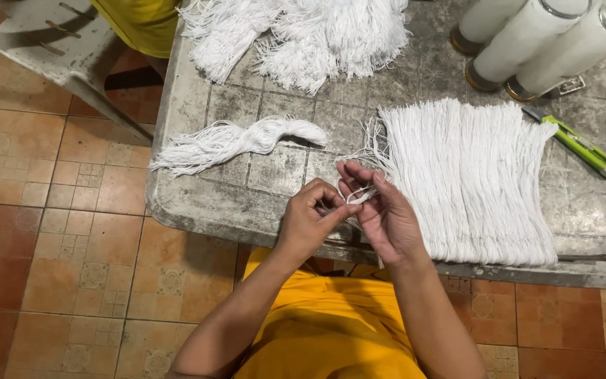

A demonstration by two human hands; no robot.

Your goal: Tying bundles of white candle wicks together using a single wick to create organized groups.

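Terracotta floor tiles surround a worn, grey-stained table (198,203), and on it the broad sheet of white strings (471,182) serves as the landmark. Just at the sheet's near-left corner, the left hand (308,219) has its fingers curled and pinched together on a few loose strands (359,196), while the right hand (381,214) is half open, fingers spread, with the same strands looped over them — exactly how the loop is wound between the fingers is hard to make out. Left of the sheet lies one twisted bundle of strings (236,142), apart from the hands. Beyond the sheet, at the table's far edge, sits a fluffy heap of cut strings (296,35), cut off by the frame. Up and right of the sheet stand three white cylinders (527,42) with dark bases, tops cropped; whether they hold anything cannot be told. One green utility knife (575,142) lies just right of the sheet. Far left, a grey plastic chair (43,42) and a yellow garment (142,24) are only partly visible.
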